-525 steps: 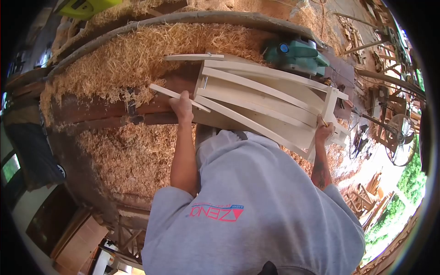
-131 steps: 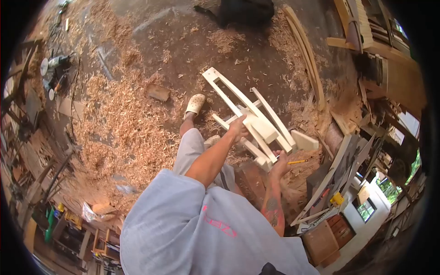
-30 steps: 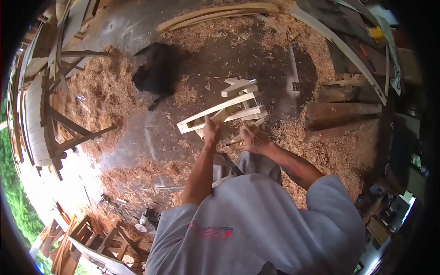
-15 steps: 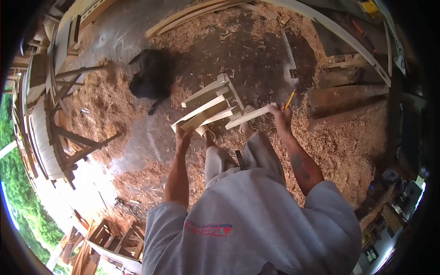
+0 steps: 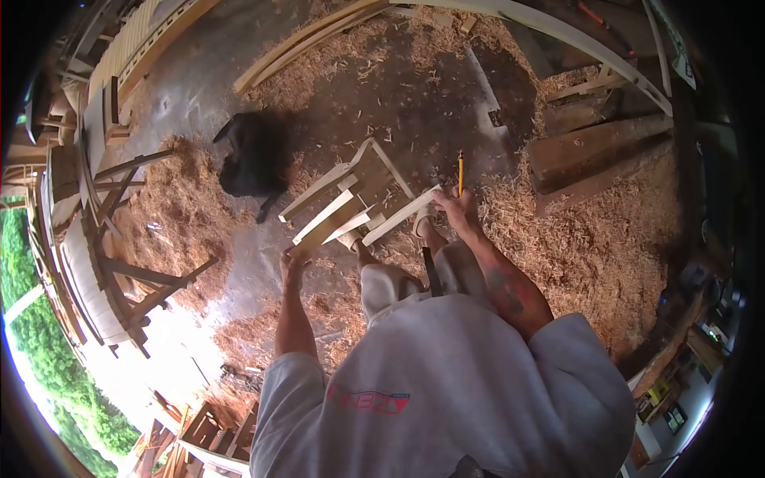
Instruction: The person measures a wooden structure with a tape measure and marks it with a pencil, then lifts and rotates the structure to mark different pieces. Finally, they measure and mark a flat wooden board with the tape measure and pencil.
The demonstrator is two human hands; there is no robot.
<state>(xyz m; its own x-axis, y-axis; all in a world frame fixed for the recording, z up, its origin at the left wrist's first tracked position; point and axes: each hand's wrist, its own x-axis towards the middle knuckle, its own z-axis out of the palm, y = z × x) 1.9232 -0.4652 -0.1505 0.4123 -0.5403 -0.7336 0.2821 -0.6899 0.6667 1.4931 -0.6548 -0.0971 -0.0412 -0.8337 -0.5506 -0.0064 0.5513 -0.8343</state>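
Observation:
A pale wooden frame [image 5: 351, 201] of several joined slats is held in front of my body, above my feet. At its lower left, my left hand [image 5: 295, 263] is closed round the end of a slat. My right hand [image 5: 460, 211] grips the upper right end of another pale piece and also has a yellow pencil [image 5: 460, 174] between its fingers, pointing away from me. Parts of my fingers are hidden behind the wood.
A black animal [image 5: 253, 155] is on the floor beyond my left hand. Shavings [image 5: 590, 263] cover much of the floor. Long curved strips [image 5: 558, 30] lie ahead, brown boards [image 5: 598, 155] at right, and wooden trestles [image 5: 151, 279] at left.
The wooden frame and both hands have shifted left in view and tilted. The pencil now points more straight ahead. The whole view has turned slightly.

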